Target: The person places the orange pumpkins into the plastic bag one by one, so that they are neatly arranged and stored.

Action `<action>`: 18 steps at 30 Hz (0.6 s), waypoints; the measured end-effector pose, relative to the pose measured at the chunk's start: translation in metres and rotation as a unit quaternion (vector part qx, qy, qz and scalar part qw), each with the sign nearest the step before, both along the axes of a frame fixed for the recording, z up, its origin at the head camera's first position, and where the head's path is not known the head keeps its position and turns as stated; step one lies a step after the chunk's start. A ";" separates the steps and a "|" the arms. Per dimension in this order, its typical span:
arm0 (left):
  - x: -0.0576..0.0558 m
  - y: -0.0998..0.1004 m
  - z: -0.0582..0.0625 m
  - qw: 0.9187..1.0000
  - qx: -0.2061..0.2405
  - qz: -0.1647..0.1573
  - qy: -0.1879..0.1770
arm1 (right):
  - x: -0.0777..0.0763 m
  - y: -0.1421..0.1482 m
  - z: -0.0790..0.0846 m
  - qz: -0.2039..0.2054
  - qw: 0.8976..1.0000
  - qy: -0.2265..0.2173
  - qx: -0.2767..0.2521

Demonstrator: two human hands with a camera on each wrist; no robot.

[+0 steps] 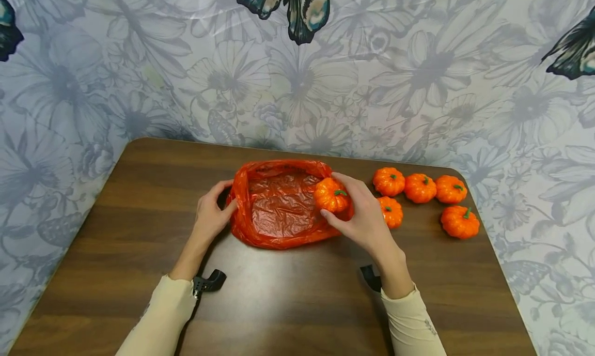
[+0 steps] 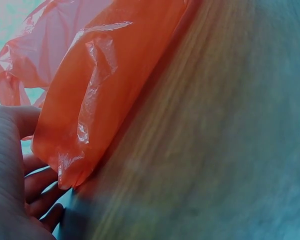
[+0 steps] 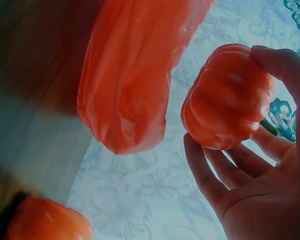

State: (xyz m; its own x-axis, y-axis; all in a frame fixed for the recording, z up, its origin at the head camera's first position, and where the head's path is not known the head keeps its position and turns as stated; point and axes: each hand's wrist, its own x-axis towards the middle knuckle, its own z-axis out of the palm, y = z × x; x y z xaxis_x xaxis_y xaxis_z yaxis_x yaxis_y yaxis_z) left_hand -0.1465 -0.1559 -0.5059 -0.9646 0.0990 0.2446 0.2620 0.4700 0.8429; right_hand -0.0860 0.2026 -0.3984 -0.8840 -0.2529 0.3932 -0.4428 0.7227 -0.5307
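An orange-red plastic bag (image 1: 283, 242) lies on the table with its mouth spread open and its rim bunched up. My left hand (image 1: 213, 211) holds the bag's left side, the thumb at the rim; in the left wrist view its fingers (image 2: 40, 182) reach behind the bag. With thumb and fingers, my right hand (image 1: 364, 211) grips a small orange toy pumpkin (image 1: 330, 195) with a green stem. In the head view this pumpkin overlaps the right end of the bag's mouth. The right wrist view shows the held pumpkin (image 3: 230, 97) apart from the bag's side (image 3: 127, 100).
Several more toy pumpkins (image 1: 420, 188) stand at the table's back right; one of them (image 1: 391, 212) is partly hidden by my right hand. The brown wooden table (image 1: 279, 304) ends at a wall (image 1: 325, 97) with a flower-and-butterfly covering.
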 end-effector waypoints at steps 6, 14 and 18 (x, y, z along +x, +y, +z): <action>-0.001 0.000 0.000 1.000 0.001 -0.003 0.005 | 0.000 -0.009 -0.004 0.002 1.000 -0.013 0.006; 0.000 0.002 -0.001 1.000 0.004 -0.002 0.002 | -0.004 -0.025 -0.007 0.028 0.999 -0.021 0.018; -0.001 0.001 -0.001 1.000 0.005 0.006 0.011 | -0.006 -0.031 -0.010 0.040 0.999 -0.023 0.020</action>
State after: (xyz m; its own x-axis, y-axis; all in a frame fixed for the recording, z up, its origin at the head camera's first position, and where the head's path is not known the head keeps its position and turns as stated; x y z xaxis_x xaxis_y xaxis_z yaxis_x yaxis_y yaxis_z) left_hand -0.1474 -0.1547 -0.5069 -0.9602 0.0843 0.2663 0.2743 0.4653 0.8416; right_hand -0.0922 0.1714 -0.4081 -0.8769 -0.3391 0.3408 -0.4765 0.7071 -0.5225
